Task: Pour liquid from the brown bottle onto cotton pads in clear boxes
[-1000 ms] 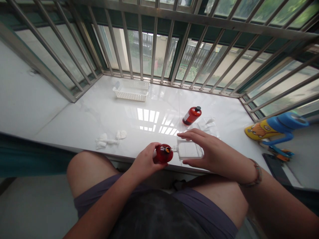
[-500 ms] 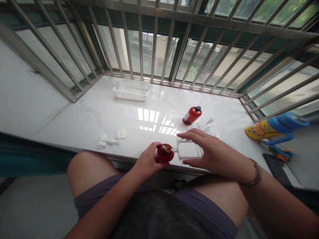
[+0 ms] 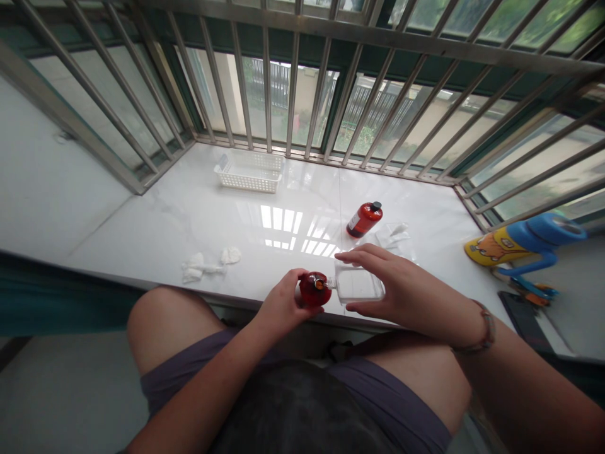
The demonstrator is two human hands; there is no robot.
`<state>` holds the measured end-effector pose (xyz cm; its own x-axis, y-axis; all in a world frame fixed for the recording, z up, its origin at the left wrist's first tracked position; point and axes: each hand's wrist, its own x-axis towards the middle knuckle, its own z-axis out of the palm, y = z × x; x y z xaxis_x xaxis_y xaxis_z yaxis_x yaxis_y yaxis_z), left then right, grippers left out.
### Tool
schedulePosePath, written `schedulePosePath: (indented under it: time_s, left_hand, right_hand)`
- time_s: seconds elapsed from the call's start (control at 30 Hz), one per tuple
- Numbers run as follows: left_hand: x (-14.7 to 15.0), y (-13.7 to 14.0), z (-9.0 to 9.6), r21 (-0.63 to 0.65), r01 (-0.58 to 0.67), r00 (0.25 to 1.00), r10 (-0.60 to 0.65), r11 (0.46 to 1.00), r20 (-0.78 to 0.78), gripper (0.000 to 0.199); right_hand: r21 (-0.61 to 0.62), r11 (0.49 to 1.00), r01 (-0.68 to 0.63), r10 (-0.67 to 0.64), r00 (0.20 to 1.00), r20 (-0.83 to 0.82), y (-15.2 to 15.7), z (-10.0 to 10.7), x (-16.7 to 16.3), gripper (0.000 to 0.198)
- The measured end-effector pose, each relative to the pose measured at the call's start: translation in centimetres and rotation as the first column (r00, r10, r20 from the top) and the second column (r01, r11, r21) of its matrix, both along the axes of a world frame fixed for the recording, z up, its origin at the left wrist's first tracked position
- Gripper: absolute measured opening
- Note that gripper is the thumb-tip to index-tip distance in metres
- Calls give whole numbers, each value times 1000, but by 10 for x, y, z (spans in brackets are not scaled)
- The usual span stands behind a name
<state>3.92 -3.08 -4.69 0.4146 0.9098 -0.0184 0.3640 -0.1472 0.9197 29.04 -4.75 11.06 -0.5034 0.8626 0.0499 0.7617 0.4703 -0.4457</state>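
Observation:
My left hand is closed around an uncapped red bottle near the counter's front edge. The bottle's round mouth faces up toward me. With fingers and thumb on opposite sides, my right hand grips a clear rectangular bottle. That clear bottle lies tipped on its side, its neck pointing left at the red bottle's mouth. The two openings are very close; whether they touch I cannot tell. Beyond my right hand stands a second red bottle with a black cap.
A white perforated basket sits at the back left. Crumpled white pieces lie front left. Clear plastic wrapping is beside the capped bottle. At right are a yellow and blue flask and a dark phone. Metal bars line the windows.
The red bottle in my left hand has shifted and tilted very slightly. My right hand holds the clear bottle in nearly the same place.

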Motion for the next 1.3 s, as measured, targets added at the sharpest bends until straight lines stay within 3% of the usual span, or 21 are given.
schedulePosePath:
  time_s: [0.7, 1.3]
  left_hand:
    - [5, -2, 0, -25, -25, 999, 26, 999, 30, 72]
    - [6, -1, -8, 116, 18, 999, -14, 993, -38, 86]
  right_hand:
    - [-6, 1000, 1, -1, 1000, 27, 1, 1, -2, 70]
    - [-13, 1000, 6, -5, 999, 42, 1, 0, 0, 70]
